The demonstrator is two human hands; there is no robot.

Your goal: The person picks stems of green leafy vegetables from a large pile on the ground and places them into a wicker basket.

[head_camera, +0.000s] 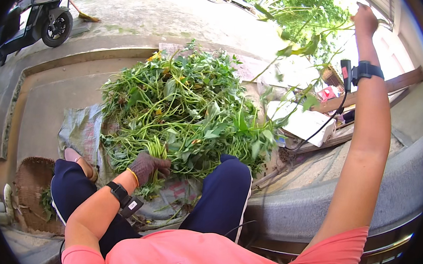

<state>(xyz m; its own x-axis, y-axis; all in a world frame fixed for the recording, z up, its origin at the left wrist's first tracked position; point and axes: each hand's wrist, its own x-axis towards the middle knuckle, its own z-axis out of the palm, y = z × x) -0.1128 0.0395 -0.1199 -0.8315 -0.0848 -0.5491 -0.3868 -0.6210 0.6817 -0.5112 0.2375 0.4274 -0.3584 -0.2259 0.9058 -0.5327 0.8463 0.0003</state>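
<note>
A large heap of green leafy vines (184, 104) lies before my knees, partly on a worn woven plastic sack (81, 130). My left hand (149, 169), in a dark knit glove, is closed round a bundle of green stems (157, 149) at the heap's near edge. High at the upper right, my right hand (365, 23) is raised at arm's length, its fingers closed on a long leafy vine (306, 91) that hangs down leftward towards the heap. The vine is partly blurred. Both wrists wear black straps with small devices.
A wicker basket (32, 193) with some leaves stands at the lower left. An electric scooter (39, 17) and a broom (87, 16) are at the upper left. Right of the heap lie a white foam box (300, 121) and wooden planks (402, 81). A low ledge (91, 56) borders the floor.
</note>
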